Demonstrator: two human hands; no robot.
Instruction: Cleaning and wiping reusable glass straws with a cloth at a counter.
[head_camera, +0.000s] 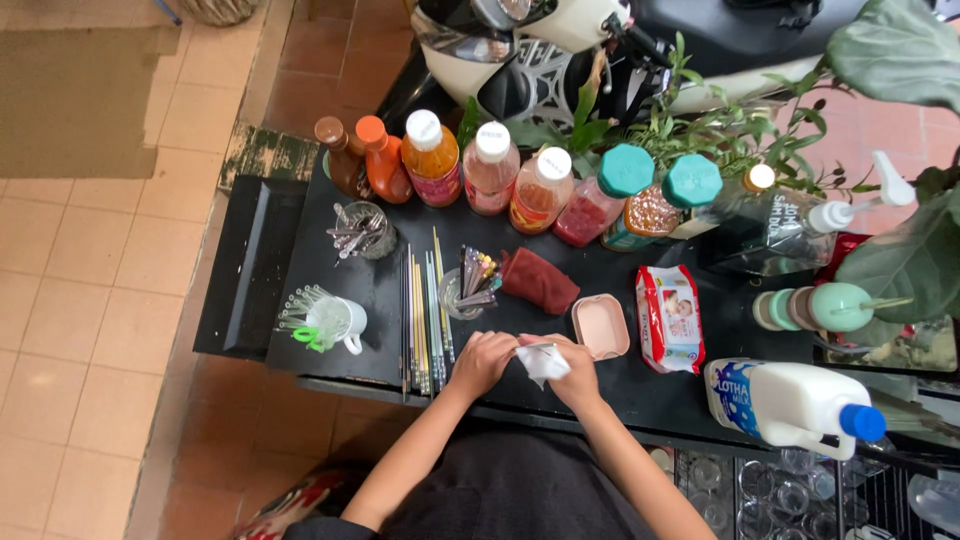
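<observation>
1. Fingers of both hands curl in and pinch a white wipe; the left hand and right hand touch.
2. Both arms bend up from below.
3. They sit near the black counter front edge, between long straws and a pink box.
</observation>
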